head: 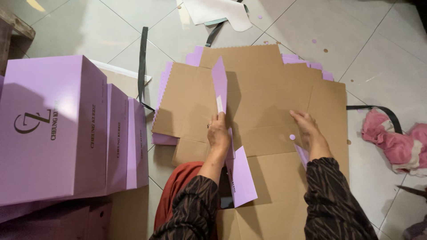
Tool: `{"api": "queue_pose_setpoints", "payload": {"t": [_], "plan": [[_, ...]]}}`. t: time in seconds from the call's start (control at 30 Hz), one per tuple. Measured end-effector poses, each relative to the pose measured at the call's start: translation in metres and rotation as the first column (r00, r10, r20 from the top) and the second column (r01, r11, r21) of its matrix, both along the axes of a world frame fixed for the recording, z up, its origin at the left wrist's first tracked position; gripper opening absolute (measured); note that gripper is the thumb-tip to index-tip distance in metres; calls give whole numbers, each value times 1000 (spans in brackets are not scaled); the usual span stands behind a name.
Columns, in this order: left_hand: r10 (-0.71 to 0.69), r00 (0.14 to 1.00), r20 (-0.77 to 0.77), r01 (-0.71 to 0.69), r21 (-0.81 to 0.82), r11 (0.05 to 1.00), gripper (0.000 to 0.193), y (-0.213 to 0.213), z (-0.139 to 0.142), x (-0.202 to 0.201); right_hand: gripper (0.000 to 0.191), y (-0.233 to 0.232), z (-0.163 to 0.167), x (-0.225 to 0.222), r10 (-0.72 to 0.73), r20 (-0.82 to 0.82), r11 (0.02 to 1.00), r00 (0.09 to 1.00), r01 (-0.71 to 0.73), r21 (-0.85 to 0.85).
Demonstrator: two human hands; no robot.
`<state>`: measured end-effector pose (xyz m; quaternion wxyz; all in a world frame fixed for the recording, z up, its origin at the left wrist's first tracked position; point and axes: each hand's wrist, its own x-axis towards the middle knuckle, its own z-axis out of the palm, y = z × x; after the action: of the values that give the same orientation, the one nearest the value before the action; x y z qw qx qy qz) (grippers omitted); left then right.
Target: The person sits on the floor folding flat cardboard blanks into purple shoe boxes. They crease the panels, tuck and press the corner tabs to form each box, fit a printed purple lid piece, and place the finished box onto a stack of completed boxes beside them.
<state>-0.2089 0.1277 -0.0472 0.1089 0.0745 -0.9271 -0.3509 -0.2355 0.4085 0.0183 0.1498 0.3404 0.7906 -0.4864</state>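
The left hand [218, 133] holds the raised purple flap [219, 84] of the flat cardboard box [267, 106] in a closed grip, the right hand [309, 131] presses open-palmed beside it, with folded purple boxes [62, 129] stacked further left.

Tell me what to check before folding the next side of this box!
1. Left hand holds the raised purple flap upright: ok.
2. Right hand presses flat on the brown cardboard sheet: ok.
3. Sheet lies flat on the tiled floor: ok.
4. Finished purple boxes sit apart, left of the sheet: ok.
5. Black strap runs close to the sheet's left edge: cannot tell whether it is caught.
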Motion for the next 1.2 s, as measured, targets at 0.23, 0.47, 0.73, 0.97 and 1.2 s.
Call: {"api": "queue_pose_setpoints", "payload": {"t": [0.23,0.47,0.73,0.97,1.2], "plan": [[-52,997,52,54,-51,997,27,-1,10,5,70,5,-12,6,151,14,982,988,-151,117],[111,983,143,-147,273,951,59,1,6,7,68,21,28,59,386,-248,862,889,-252,440],[-204,912,357,-112,692,713,64,-8,7,36,106,-75,43,204,539,-161,839,827,-543,17],[-453,818,354,-176,904,389,64,-9,25,70,68,-101,-4,220,631,-283,776,723,-583,239],[-233,972,-31,165,797,581,64,-30,61,122,64,-32,97,252,711,-370,696,598,-673,250]]}}
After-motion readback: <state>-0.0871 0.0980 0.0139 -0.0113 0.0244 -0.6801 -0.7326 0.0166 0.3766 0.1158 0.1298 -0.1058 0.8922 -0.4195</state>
